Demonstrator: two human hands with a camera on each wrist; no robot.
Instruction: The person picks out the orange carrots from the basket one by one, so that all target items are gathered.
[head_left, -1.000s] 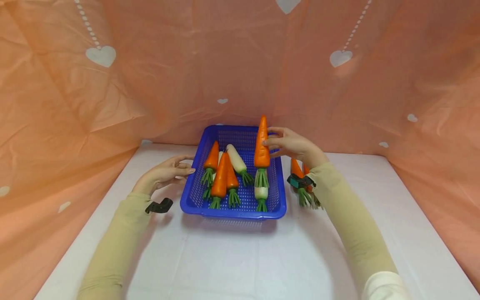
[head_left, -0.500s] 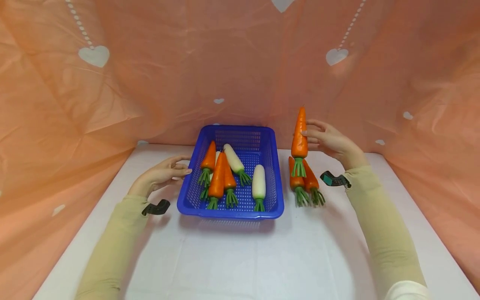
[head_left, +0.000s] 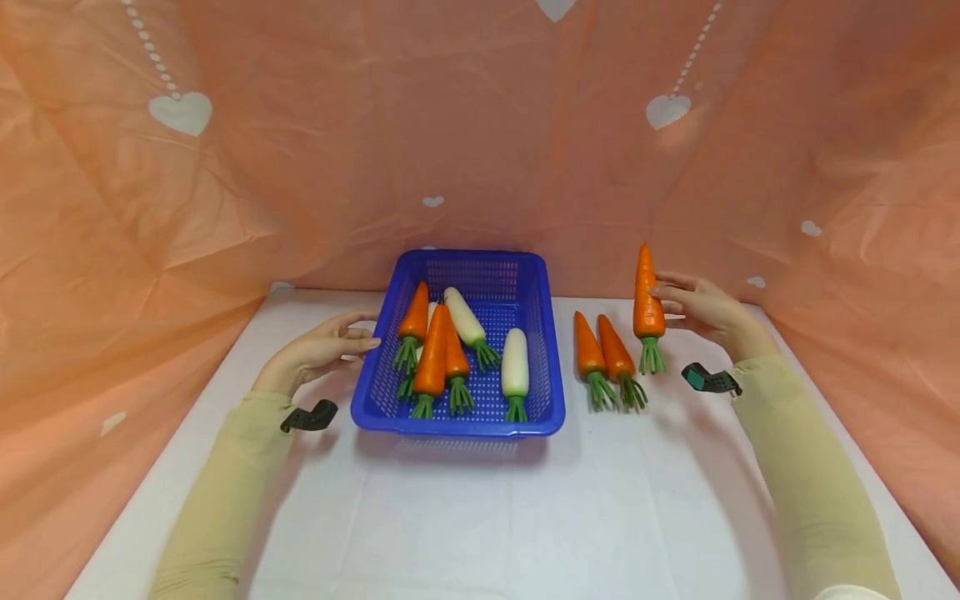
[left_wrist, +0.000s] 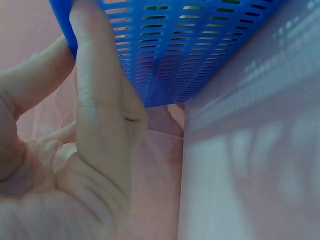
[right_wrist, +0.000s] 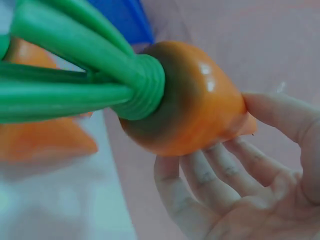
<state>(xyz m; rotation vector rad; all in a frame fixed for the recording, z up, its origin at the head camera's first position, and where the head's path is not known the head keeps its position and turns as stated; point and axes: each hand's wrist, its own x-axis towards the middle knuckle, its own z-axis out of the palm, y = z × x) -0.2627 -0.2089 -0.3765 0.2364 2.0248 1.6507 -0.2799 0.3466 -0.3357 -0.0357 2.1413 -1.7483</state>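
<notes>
Holding one carrot [head_left: 648, 310], green leaves free of the fingers: right hand [head_left: 707, 313], thumb and fingertips pinching it. Beside it, to the left: two carrots [head_left: 589, 350] on the desk [head_left: 480, 517]. Left hand [head_left: 321, 353], well apart: fingers extended, touching the left side of a blue basket [head_left: 459, 428] containing three carrots [head_left: 431, 365] and white radishes [head_left: 515, 367].

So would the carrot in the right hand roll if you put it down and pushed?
The held carrot would probably roll in a curve, since it tapers to a point. It may be slippery, because its surface shines. It's likely stiff: its body looks straight.
</notes>
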